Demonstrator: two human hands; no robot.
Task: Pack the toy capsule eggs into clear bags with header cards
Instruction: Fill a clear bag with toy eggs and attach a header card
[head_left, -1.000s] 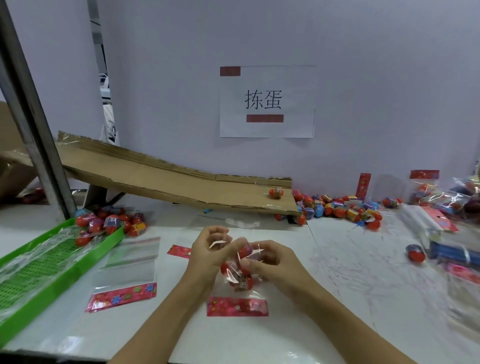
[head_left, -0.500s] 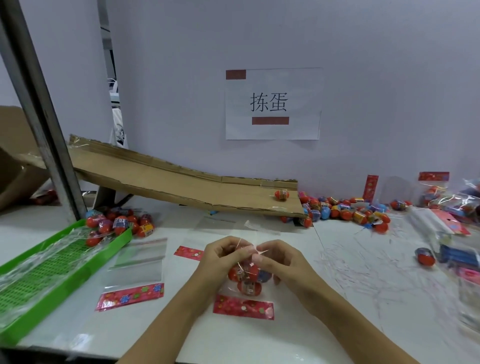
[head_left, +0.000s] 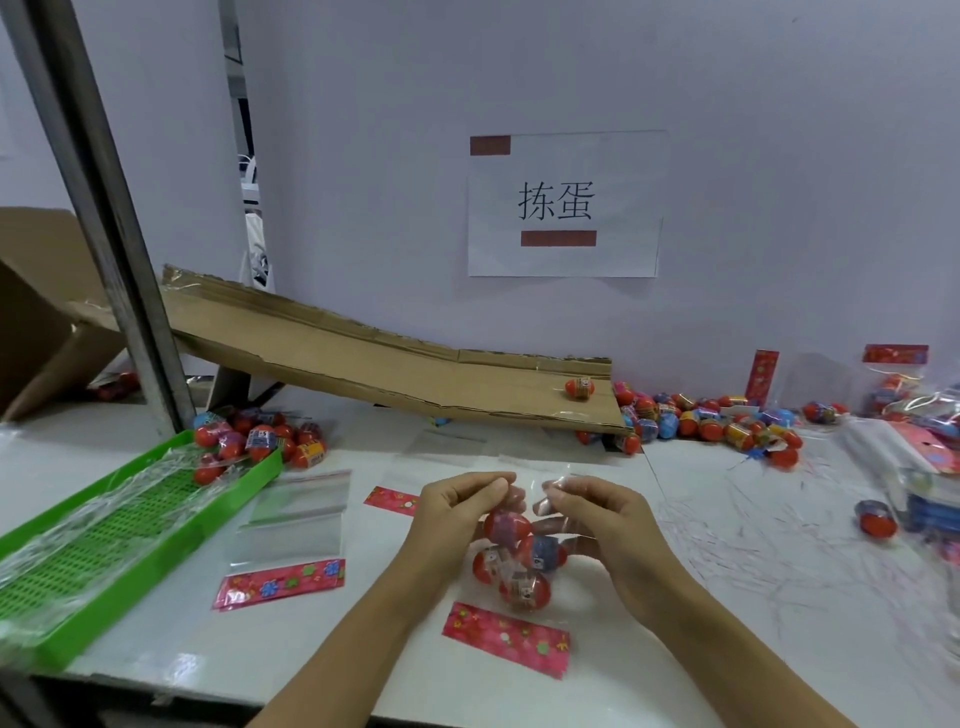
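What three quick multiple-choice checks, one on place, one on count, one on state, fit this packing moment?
1. Where is the lone egg?
A. on the cardboard ramp
B. in the green tray
C. in a hand

2. How many eggs show in the held clear bag?
A. one
B. four
C. nine

3. How is that bag held?
A. lying untouched
B. left hand only
C. left hand and right hand pinch its top

Key: 1 A, it sits near the ramp's low end; 2 B, four red eggs cluster inside; 3 C, both hands' fingertips pinch the film.
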